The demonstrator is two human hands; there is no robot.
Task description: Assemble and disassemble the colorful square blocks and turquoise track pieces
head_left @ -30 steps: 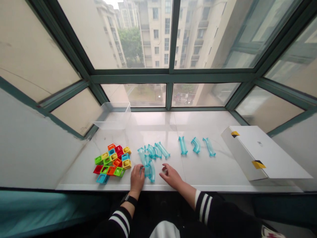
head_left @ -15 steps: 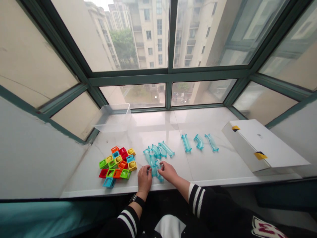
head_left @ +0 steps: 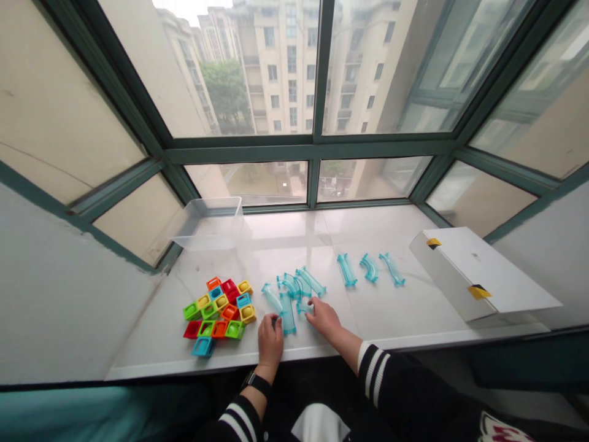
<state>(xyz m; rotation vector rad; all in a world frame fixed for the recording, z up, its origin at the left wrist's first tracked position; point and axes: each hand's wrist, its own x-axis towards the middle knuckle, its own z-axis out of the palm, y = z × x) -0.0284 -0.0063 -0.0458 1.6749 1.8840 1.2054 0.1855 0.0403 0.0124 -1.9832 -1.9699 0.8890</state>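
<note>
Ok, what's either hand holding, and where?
The left hand seems to pinch the near end of a clear blue track piece; for the right hand, it cannot be told.

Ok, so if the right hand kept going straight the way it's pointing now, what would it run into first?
The right hand would most likely meet the clear blue track piece at its fingertips first, though depth is unclear and they may already be touching.

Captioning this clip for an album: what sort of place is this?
Most likely a flat several floors up: a deep white stone windowsill with translucent blue track pieces on it, green-framed windows, and tall apartment blocks outside.
</note>
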